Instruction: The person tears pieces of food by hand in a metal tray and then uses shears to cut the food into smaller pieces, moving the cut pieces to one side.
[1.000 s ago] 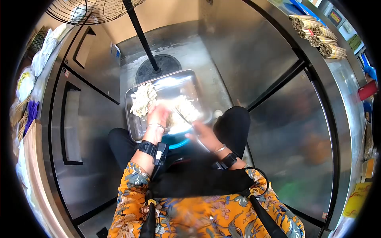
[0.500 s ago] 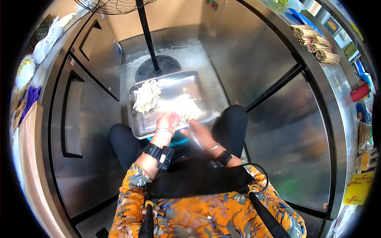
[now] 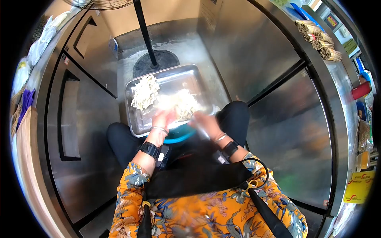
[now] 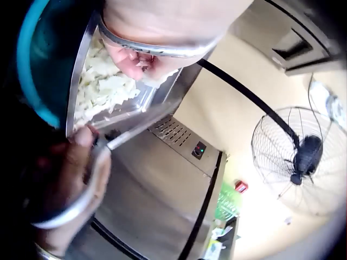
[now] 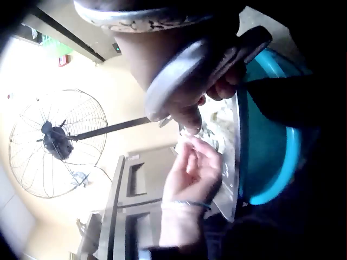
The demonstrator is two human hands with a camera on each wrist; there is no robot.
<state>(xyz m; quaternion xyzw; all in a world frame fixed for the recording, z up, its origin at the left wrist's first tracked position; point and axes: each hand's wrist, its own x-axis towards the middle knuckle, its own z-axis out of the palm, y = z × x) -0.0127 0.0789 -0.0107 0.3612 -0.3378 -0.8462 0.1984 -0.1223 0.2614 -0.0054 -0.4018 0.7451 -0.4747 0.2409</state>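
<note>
In the head view, a steel tray (image 3: pixel 174 79) holds two heaps of pale, shredded-looking food, a left heap (image 3: pixel 145 92) and a right heap (image 3: pixel 187 104). My left hand (image 3: pixel 163 117) is over the tray's near edge, between the heaps, fingers curled. It pinches a pale piece (image 4: pixel 158 81), visible in the left wrist view. My right hand (image 3: pixel 208 124), just right of the tray's near side, grips scissors (image 5: pixel 179 73) by their large loop handles. Their blade (image 4: pixel 142 128) extends toward the tray, blurred. Both hands are close together in the right wrist view.
A turquoise basin (image 3: pixel 176 137) sits beneath the tray's near edge, between the person's knees. Behind the tray stands a fan's round base (image 3: pixel 160 63) with its pole. Steel cabinets (image 3: pixel 285 135) flank both sides. Bundles of sticks (image 3: pixel 319 41) lie on the right counter.
My left hand has gone from beside the left heap to nearer the right heap, then slightly back left. My right hand stays at the tray's near right, still gripping the scissors.
</note>
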